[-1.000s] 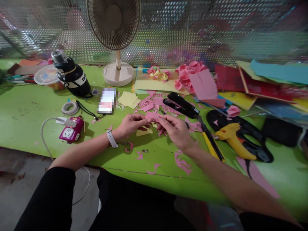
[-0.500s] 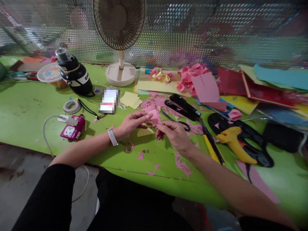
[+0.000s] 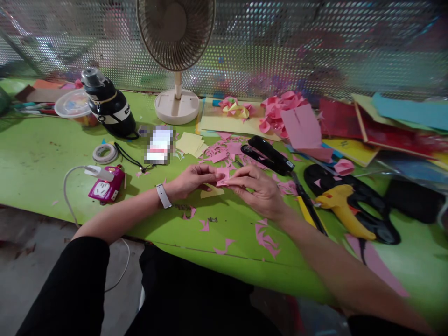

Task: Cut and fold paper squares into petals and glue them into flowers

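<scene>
A small piece of pink paper is pinched between my two hands, a little above the green table. My left hand, with a pale watch on its wrist, grips the paper's left side between thumb and fingers. On the right side, my right hand pinches the paper's edge. Under the hands lies a piece of pale yellow paper, partly covered. Pink paper scraps are scattered nearer the front edge, and more pink cuttings lie just beyond my hands.
A black stapler, a utility knife and a yellow glue gun lie to the right. Leftward are a phone, a tape roll, a purple power socket and a black bottle. A fan stands behind.
My right hand has shifted its hold and now pinches the pink paper higher, fingers brought forward over its right edge. The paper has tilted lower between my hands. The view has shifted slightly.
</scene>
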